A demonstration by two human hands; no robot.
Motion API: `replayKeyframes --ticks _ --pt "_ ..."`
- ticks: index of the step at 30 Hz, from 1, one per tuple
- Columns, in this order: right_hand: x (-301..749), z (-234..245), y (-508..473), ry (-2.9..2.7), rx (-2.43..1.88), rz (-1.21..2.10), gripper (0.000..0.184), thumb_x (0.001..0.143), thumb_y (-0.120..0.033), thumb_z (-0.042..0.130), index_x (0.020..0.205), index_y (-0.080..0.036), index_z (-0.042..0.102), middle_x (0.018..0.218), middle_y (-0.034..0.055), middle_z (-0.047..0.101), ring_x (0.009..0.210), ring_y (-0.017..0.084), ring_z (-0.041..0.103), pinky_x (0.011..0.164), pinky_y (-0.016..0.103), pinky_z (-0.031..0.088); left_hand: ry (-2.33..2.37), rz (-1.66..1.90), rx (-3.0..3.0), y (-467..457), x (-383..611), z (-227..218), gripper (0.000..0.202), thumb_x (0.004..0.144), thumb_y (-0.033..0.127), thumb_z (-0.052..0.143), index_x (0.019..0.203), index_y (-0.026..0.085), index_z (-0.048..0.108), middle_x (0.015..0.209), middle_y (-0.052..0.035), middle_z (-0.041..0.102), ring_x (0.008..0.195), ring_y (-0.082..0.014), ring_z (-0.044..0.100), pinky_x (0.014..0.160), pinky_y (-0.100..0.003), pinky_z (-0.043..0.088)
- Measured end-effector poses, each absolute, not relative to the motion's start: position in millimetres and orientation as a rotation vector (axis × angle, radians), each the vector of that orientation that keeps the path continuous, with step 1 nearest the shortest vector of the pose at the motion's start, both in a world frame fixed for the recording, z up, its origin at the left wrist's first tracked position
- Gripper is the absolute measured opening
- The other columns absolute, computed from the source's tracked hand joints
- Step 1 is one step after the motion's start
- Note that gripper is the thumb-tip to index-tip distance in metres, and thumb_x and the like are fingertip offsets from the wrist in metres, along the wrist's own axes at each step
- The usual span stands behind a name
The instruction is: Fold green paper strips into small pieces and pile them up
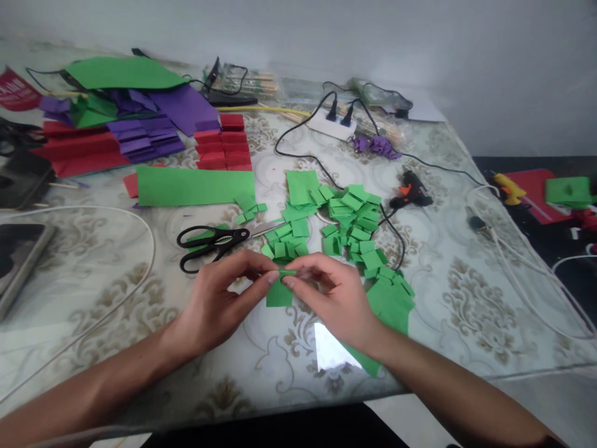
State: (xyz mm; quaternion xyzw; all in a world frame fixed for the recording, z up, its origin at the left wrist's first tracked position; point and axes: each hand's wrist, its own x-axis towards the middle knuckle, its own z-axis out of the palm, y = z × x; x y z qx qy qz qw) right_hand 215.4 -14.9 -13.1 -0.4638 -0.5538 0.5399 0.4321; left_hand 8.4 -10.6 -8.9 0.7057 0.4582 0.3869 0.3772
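Between both hands is a small piece of green paper (280, 294), its top edge folded over and its lower part hanging down. My left hand (228, 295) pinches the folded edge from the left with thumb and forefinger. From the other side my right hand (333, 295) pinches the same edge. Just beyond the fingers lie many small cut green paper pieces (354, 214) in loose heaps. Black-handled scissors (224, 239) rest beside my left hand, blades pointing right. A larger green sheet (389, 305) lies partly under my right hand and wrist.
A long green strip (196, 186) lies behind the scissors. Red folded paper (224, 146) and purple folded paper (144, 137) are stacked back left. A black glue gun (413, 191) and a white power strip (332, 124) with cords sit back right. A phone (21, 261) lies far left.
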Motion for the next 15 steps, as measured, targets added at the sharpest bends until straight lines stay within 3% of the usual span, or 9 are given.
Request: replayKeyframes --ticks 7,15 --pt "214.1 -14.9 -11.1 -1.387 -1.203 1.463 0.014 0.090 -0.031 0.077 0.088 -0.020 0.069 0.080 0.0005 0.073 0.075 0.015 0.070 0.070 0.027 0.057 1.185 1.005 1.511 -5.9 9.0 -8.3 0.010 0.098 0.030 0.071 0.094 0.021 0.072 0.080 0.0017 0.071 0.071 -0.0126 0.067 0.067 -0.023 0.053" --pt "218.0 -7.7 -10.5 -1.411 -1.289 1.231 0.013 0.093 -0.034 0.075 0.090 -0.021 0.073 0.075 -0.0010 0.068 0.060 0.012 0.055 0.053 0.025 0.042 1.164 0.864 1.574 -4.3 8.0 -7.0 0.013 0.099 0.031 0.066 0.095 0.019 0.069 0.084 -0.0009 0.069 0.076 -0.0150 0.064 0.068 -0.025 0.051"
